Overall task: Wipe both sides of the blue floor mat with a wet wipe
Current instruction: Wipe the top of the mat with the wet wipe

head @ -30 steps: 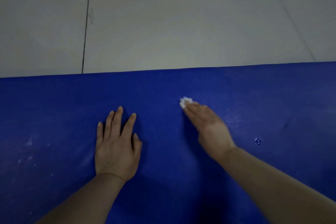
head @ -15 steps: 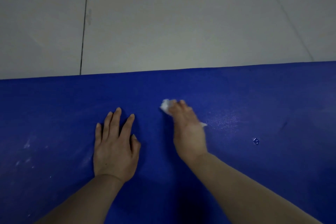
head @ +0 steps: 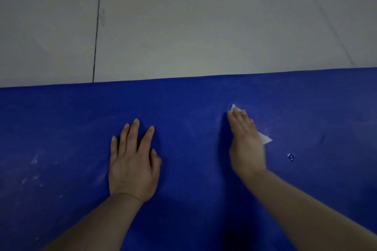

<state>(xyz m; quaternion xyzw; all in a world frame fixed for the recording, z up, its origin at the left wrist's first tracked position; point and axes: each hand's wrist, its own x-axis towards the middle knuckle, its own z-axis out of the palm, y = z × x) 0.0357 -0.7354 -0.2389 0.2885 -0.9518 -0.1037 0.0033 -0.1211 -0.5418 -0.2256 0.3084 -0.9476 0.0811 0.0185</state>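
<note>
Blue floor mat [head: 204, 220] looks soft, light and floppy; lift it by the far edge to flip. Left hand [head: 132, 165] presses flat, fingers spread, holding nothing; right hand [head: 245, 142] presses the limp wet wipe [head: 265, 138] under straight fingers.

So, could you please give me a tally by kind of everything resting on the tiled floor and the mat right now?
Blue floor mat: 1
Wet wipe: 1, pressed under the right hand
Hands: 2, with the left hand flat on the mat
Total: 4
</note>
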